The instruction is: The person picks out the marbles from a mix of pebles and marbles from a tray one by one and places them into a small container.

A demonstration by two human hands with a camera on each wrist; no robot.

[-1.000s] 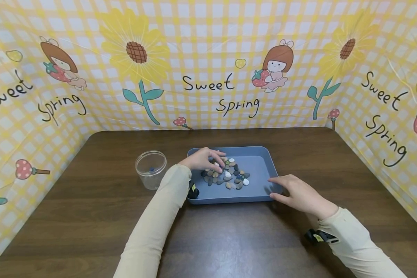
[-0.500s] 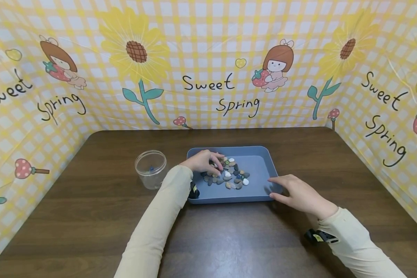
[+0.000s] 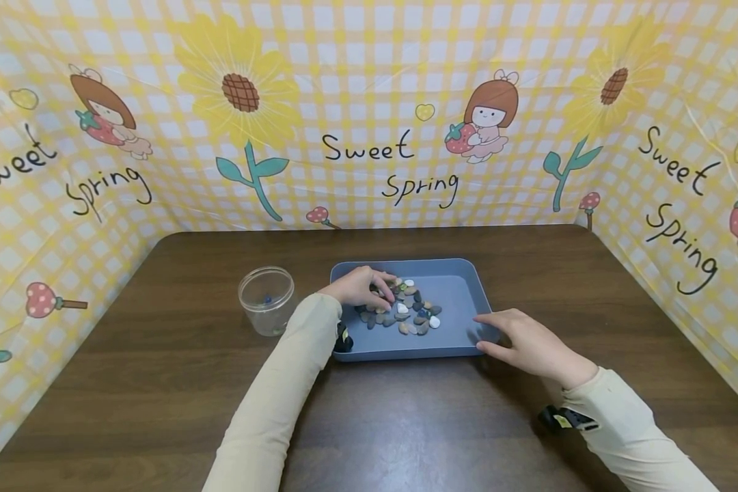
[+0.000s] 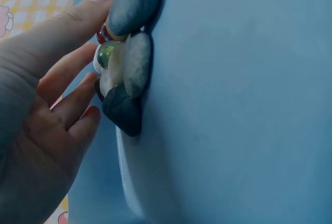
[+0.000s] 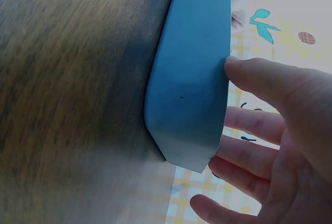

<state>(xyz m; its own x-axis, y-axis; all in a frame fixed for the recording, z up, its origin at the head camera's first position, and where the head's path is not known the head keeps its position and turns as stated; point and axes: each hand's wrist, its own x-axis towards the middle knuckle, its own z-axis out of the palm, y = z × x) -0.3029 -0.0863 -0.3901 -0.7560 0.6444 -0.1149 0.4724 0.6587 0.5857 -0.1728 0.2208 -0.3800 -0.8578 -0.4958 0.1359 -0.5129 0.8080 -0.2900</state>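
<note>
In the head view my left hand reaches down into the left part of a blue tray, its fingertips among a spread of pebbles. Seen from the left wrist, the thumb tip lies beside a large grey pebble, near a red marble; a green marble sits lower among the stones. The index fingertip is hidden there, and I cannot tell whether it and the thumb pinch anything. At the tray's right end is my right hand, fingers spread, thumb tip at the rim in the right wrist view.
Left of the tray stands a clear round jar with a small blue marble in it. Both stand on a dark wooden table. A yellow checked cloth walls off the back and sides.
Over the last second my left hand has dipped slightly lower into the pebbles, and its thumb and index finger have drawn nearer together. My right hand keeps its place at the tray.
</note>
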